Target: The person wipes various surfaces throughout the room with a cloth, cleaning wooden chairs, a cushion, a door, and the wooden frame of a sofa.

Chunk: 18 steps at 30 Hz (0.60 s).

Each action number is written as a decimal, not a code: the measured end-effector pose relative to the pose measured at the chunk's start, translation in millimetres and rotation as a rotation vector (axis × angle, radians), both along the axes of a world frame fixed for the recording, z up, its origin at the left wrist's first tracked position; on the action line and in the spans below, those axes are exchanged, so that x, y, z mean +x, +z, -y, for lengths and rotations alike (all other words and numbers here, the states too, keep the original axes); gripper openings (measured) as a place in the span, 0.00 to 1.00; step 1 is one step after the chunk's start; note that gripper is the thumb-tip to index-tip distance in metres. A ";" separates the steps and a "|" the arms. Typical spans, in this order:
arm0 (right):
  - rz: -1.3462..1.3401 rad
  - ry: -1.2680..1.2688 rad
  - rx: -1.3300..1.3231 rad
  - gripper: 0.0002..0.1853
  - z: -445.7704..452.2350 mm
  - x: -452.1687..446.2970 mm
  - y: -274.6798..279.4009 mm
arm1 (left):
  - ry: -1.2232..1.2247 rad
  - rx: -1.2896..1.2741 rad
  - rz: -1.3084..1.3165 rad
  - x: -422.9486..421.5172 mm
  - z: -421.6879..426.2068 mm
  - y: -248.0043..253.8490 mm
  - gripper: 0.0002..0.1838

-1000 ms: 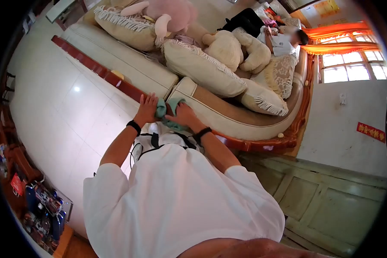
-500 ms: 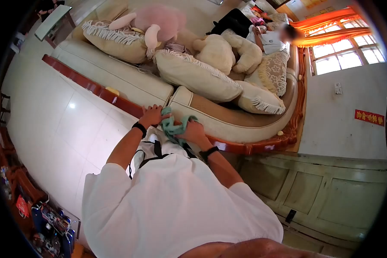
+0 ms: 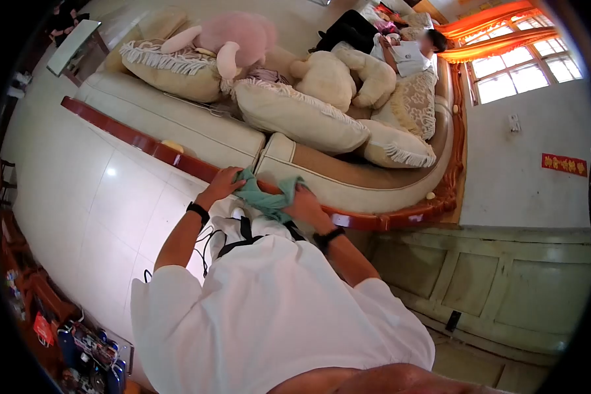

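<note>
A green cloth is stretched between my two hands, beside the red wooden edge of the sofa. My left hand is closed on the cloth's left end, by the wooden rail. On the right, my right hand grips the other end, its fingers partly covered by the folds. Just beyond the cloth lie the beige sofa cushions, with a seam between them.
Fringed pillows, a pink plush toy and a cream plush toy lie on the sofa. A person reclines at its far end. Green cabinet doors stand at the right.
The cloth was bunched under my hands; now it is spread between them. My left hand, flat and spread a second ago, has closed on its end. The view has shifted slightly.
</note>
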State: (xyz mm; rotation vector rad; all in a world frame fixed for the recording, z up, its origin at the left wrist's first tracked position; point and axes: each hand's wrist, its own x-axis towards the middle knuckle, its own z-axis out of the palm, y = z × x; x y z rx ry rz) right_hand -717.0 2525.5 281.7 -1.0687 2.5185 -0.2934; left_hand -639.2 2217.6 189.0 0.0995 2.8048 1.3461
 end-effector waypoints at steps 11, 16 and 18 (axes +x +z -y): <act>0.010 -0.125 0.261 0.38 -24.9 -4.1 31.1 | -0.235 -0.345 0.155 -34.7 -60.9 25.6 0.27; 0.102 -0.008 0.291 0.33 56.2 -16.9 -3.7 | -0.119 -0.438 0.048 -31.0 -55.7 10.1 0.20; 0.125 0.031 0.336 0.31 78.8 -15.3 -2.7 | -0.074 -0.555 -0.004 -26.2 -44.1 -14.7 0.30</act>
